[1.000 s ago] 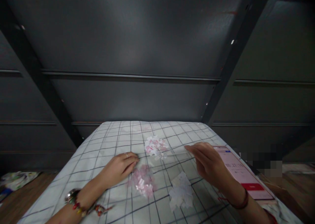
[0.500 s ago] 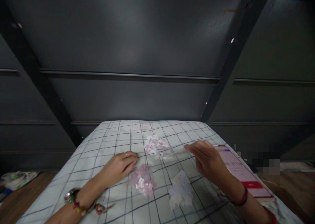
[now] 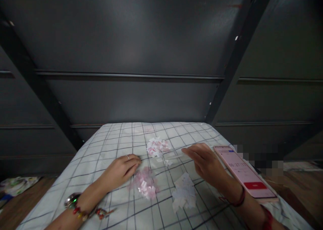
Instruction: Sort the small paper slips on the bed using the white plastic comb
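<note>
Three small heaps lie on a white checked cloth (image 3: 118, 139). Farthest off is a heap of white and pink paper scraps (image 3: 156, 147). A heap of shiny pink film pieces (image 3: 146, 186) is nearer, and pale white scraps (image 3: 184, 193) form the third, to its right. My left hand (image 3: 123, 169), with a ring on it, lies palm down on the cloth beside the pink film, fingers loosely bent and holding nothing visible. Fingertips drawn together, my right hand (image 3: 204, 161) hovers right of the far heap. A faint pale streak runs from those fingertips toward the scraps; its kind is unclear.
A pink phone (image 3: 247, 172) showing a timer lies at the cloth's right side, beside my right forearm. Dark metal panels (image 3: 136, 98) rise behind the table's far edge. Some printed material (image 3: 19, 185) is on the floor at left.
My right hand has shifted slightly left, toward the far heap, showing more of the phone. A small white scrap now shows apart at that heap's near right side. My left hand stays almost still.
</note>
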`<state>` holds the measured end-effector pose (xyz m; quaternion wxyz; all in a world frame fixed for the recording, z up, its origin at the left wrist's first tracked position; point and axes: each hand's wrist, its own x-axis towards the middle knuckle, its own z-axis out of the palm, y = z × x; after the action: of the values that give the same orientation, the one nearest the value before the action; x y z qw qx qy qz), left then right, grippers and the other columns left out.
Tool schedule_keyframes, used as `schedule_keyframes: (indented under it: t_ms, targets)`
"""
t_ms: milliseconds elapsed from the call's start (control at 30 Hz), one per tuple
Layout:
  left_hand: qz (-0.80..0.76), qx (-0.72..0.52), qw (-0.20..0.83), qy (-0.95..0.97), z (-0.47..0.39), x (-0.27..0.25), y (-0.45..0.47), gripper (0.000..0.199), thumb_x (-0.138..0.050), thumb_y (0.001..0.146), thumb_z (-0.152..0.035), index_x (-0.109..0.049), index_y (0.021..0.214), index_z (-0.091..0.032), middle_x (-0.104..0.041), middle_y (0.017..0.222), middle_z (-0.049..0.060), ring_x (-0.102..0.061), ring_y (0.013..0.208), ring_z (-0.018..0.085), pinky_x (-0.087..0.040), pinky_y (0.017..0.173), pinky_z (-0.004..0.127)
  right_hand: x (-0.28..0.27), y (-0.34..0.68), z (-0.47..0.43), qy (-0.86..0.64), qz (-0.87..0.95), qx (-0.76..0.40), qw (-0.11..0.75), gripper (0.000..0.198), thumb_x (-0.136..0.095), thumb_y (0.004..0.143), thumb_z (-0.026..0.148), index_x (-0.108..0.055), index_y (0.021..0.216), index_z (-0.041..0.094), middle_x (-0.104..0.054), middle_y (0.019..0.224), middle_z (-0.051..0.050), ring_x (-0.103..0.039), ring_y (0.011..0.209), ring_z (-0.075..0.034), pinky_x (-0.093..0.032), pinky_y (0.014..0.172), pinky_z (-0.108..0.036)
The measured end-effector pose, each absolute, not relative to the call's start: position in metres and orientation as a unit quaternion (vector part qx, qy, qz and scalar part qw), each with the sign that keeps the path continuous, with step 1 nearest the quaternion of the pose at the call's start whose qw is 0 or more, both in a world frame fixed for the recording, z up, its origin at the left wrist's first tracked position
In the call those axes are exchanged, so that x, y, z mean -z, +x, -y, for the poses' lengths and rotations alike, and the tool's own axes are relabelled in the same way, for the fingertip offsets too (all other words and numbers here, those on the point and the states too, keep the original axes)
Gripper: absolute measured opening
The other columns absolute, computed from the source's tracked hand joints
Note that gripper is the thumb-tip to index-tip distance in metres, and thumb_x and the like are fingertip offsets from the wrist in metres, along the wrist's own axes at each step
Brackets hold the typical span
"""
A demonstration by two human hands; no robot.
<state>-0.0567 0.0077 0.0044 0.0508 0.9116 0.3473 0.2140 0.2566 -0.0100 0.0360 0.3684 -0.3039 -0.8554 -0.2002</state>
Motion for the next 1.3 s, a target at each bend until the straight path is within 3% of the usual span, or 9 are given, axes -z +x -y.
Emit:
schedule_keyframes:
  t_ms: [167,333,1300]
  targets:
    - [-0.346,-0.212,0.051,0.912,-0.007,-0.005,-0.056,0.023,-0.038,0.092,-0.018,-0.06,0.1,-0.019,-0.065,0.1,0.004,-0.062,0.089,0.017,-0.051,0.079,0.031,-0.037,0.262,0.01,-0.313,0.857,0.193,0.36,0.039,-0.035,0.067,-0.006,-0.053,0.093,0.017,-0.057,0.074,-0.004,-0.048,0.069,-0.017,-0.04,0.059,-0.031]
    - [-0.341,-0.213,0.05,0.914,-0.008,-0.005,-0.056,0.023,-0.038,0.092,-0.018,-0.06,0.1,-0.018,-0.065,0.1,0.004,-0.062,0.089,0.016,-0.051,0.079,0.031,-0.038,0.264,0.01,-0.318,0.851,0.205,0.363,0.038,-0.036,0.072,-0.005,-0.052,0.097,0.017,-0.058,0.078,-0.004,-0.049,0.071,-0.017,-0.04,0.061,-0.031]
    - [-0.341,-0.221,0.05,0.912,-0.009,-0.004,-0.056,0.024,-0.038,0.092,-0.02,-0.06,0.099,-0.019,-0.066,0.098,0.003,-0.062,0.088,0.016,-0.051,0.079,0.03,-0.035,0.278,0.006,-0.293,0.867,0.159,0.371,0.037,-0.036,0.067,-0.005,-0.051,0.09,0.019,-0.055,0.074,-0.003,-0.048,0.07,-0.017,-0.039,0.063,-0.032]
